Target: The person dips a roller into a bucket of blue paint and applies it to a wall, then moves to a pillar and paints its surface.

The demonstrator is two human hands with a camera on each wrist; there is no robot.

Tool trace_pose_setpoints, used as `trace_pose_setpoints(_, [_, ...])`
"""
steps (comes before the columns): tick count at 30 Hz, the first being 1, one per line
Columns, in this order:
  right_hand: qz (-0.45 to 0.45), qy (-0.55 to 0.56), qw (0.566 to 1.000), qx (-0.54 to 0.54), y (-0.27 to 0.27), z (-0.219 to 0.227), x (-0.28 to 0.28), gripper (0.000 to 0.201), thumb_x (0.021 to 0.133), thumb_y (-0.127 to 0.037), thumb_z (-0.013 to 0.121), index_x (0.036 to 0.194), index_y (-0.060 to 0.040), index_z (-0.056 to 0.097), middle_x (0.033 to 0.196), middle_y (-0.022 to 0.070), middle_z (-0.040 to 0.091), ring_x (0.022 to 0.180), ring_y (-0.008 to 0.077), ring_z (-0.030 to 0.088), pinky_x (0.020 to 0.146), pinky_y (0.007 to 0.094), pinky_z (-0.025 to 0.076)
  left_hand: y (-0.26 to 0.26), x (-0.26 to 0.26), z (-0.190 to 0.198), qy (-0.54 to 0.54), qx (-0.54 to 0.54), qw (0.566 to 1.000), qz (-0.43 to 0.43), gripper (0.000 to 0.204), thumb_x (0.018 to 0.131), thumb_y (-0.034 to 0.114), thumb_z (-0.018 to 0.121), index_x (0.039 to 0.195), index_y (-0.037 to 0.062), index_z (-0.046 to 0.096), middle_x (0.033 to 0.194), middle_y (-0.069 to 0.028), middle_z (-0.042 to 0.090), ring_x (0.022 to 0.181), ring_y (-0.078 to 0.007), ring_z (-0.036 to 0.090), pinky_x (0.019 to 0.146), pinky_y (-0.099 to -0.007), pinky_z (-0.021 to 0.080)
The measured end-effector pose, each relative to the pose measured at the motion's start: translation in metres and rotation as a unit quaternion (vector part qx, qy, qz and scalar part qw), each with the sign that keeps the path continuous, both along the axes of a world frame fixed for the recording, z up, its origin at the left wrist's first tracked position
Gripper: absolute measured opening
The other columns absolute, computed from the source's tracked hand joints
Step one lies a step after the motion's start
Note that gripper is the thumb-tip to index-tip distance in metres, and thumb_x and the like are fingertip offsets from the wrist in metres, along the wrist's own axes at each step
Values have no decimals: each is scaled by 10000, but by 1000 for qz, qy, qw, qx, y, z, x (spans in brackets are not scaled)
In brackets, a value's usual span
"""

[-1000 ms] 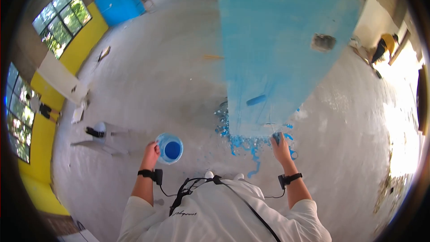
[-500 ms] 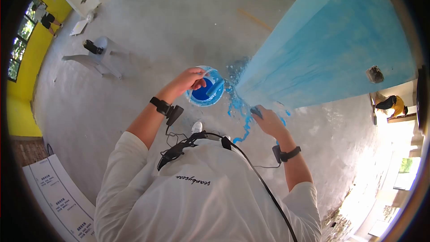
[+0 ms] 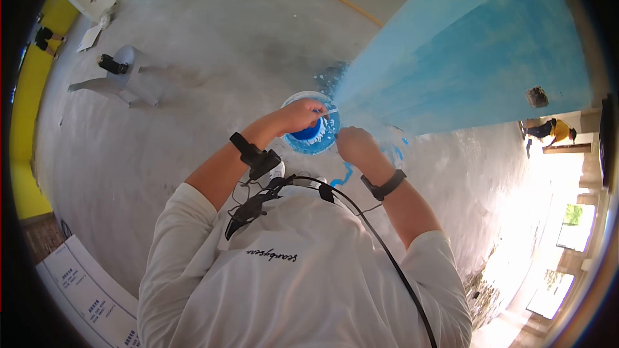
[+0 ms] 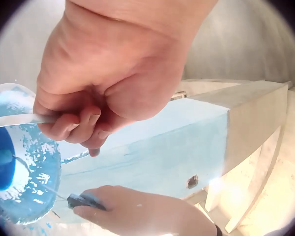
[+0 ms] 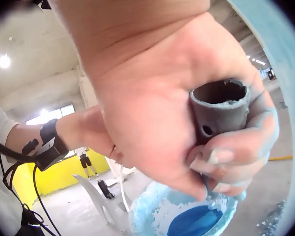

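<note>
My left hand [image 3: 300, 117] grips the white handle [image 4: 19, 119] of a paint bucket [image 3: 331, 130], its fingers curled around the strap. Deep blue paint [image 5: 194, 223] lies inside, and the bucket's walls are smeared with lighter blue. Close to the rim on the right, my right hand [image 3: 356, 146] holds a paint roller by its dark handle [image 5: 221, 118], whose hollow end faces the wrist camera. In the left wrist view the roller's thin metal rod runs down into the bucket, and its blue roller head [image 4: 1, 160] is at the paint.
A light blue painted wall [image 3: 464, 58] with a small hole [image 3: 536, 96] rises at the right. Blue spatters [image 3: 342, 177] mark the floor by its base. A grey plastic chair [image 3: 129, 64] bearing a dark object stands at left. A person in yellow [image 3: 560, 130] bends at far right.
The view has turned toward the right. The roller, earlier against the wall, has moved down into the bucket, and both hands have come closer together, the left still on the bucket's handle.
</note>
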State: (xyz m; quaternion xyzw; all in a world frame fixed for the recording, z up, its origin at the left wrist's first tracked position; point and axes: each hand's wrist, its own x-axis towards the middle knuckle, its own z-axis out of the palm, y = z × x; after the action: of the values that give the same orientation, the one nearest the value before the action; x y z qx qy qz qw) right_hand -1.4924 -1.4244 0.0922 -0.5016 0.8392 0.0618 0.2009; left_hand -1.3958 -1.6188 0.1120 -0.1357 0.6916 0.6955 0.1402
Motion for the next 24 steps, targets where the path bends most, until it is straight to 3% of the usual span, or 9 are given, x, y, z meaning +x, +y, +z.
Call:
trace_pose_setpoints(8, [-97, -22, 986, -130, 20, -5, -1, 285, 912, -276, 525, 832, -14, 603, 738, 183, 632, 703, 353, 642, 610, 445, 507, -15, -18, 7, 33, 53, 998, -13, 232, 956, 93, 448, 1071, 3, 629, 635, 55, 395, 569, -34, 341, 517, -204, 280])
trace_pose_setpoints(10, [-209, -270, 938, -59, 29, 11, -11, 310, 921, -302, 532, 934, -3, 614, 713, 134, 642, 582, 264, 631, 503, 401, 471, -25, -22, 3, 40, 26, 999, -6, 250, 961, 96, 427, 1075, -9, 622, 638, 57, 395, 568, -35, 340, 517, -199, 279])
trace_pose_setpoints(11, [-215, -269, 937, -63, 36, 18, -11, 310, 921, -302, 532, 934, -3, 614, 713, 134, 642, 582, 264, 631, 503, 401, 471, -29, -23, 2, 34, 44, 998, 10, 252, 960, 95, 424, 1082, -8, 619, 642, 57, 401, 566, -35, 341, 514, -198, 281])
trace_pose_setpoints(13, [-332, -429, 839, -42, 50, 32, -9, 350, 938, -351, 525, 958, -11, 604, 617, 49, 555, 475, 148, 516, 429, 310, 399, -35, -26, 1, 27, 59, 998, 19, 255, 960, 94, 421, 1088, -7, 617, 646, 58, 406, 563, -36, 343, 512, -197, 283])
trace_pose_setpoints(14, [-338, -429, 837, -47, 55, 39, -4, 350, 938, -351, 525, 958, -11, 604, 617, 49, 555, 475, 148, 516, 429, 310, 399, -37, -26, -1, 21, 64, 998, 18, 257, 962, 98, 419, 1093, -5, 614, 648, 58, 409, 562, -36, 347, 509, -197, 287])
trace_pose_setpoints(16, [-443, -549, 704, -87, 64, 47, 5, 332, 969, -326, 475, 1030, -38, 625, 580, -26, 429, 434, 43, 338, 367, 200, 239, -37, -28, -3, 16, 68, 998, 9, 258, 964, 102, 417, 1097, -3, 612, 650, 58, 412, 561, -35, 350, 506, -198, 292])
trace_pose_setpoints(17, [-448, -548, 700, -91, 72, 45, 5, 332, 969, -326, 475, 1030, -38, 625, 580, -26, 429, 434, 43, 338, 367, 200, 239, -36, -28, -5, 21, 71, 997, 10, 260, 965, 109, 416, 1098, 0, 612, 644, 60, 407, 559, -31, 352, 503, -200, 294])
trace_pose_setpoints(19, [-470, -704, 521, -108, 86, 37, 8, 330, 984, -329, 467, 1038, -28, 592, 623, -41, 456, 450, 32, 319, 382, 188, 234, -31, -28, -1, 24, 76, 997, 5, 263, 965, 116, 416, 1099, 3, 612, 638, 62, 402, 558, -28, 355, 501, -201, 297])
trace_pose_setpoints(24, [-497, -713, 479, -126, 98, 24, 24, 323, 993, -308, 451, 1088, -28, 581, 631, -54, 427, 460, 20, 295, 386, 169, 214, -27, -31, -5, 21, 71, 997, 5, 259, 977, 131, 406, 1068, 12, 617, 612, 69, 387, 531, -24, 344, 495, -198, 295])
